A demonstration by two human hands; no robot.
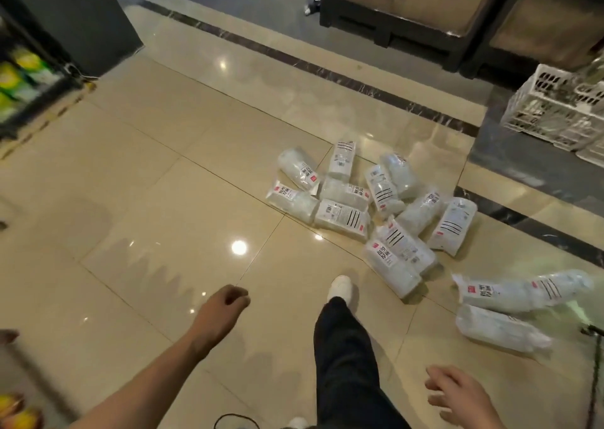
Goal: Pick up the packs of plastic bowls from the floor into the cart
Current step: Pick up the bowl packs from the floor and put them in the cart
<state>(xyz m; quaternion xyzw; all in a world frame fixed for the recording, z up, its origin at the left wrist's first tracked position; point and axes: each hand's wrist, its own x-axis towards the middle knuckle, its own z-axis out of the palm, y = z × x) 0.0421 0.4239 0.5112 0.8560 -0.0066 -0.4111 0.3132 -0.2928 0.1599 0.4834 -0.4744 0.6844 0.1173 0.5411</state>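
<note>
Packs of plastic bowls (376, 212) scattered on tile floor (147, 167), centre-right. Likely light, crinkly, slippery wrap; grab mid-body. Left hand (224, 304) loosely curled, holding nothing; right hand (457, 392) fingers spread, empty. White crates (555, 111) far right, fridge (29, 78) far left. Own foot (340, 288) near the pile. Cart not clearly visible.

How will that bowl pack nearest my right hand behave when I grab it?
The nearest pack is probably light for its size, since it looks like thin clear plastic. Its glossy wrap may be slippery. It lies on its side as a long rounded shape, so a nudge could roll it on the polished floor.
</note>
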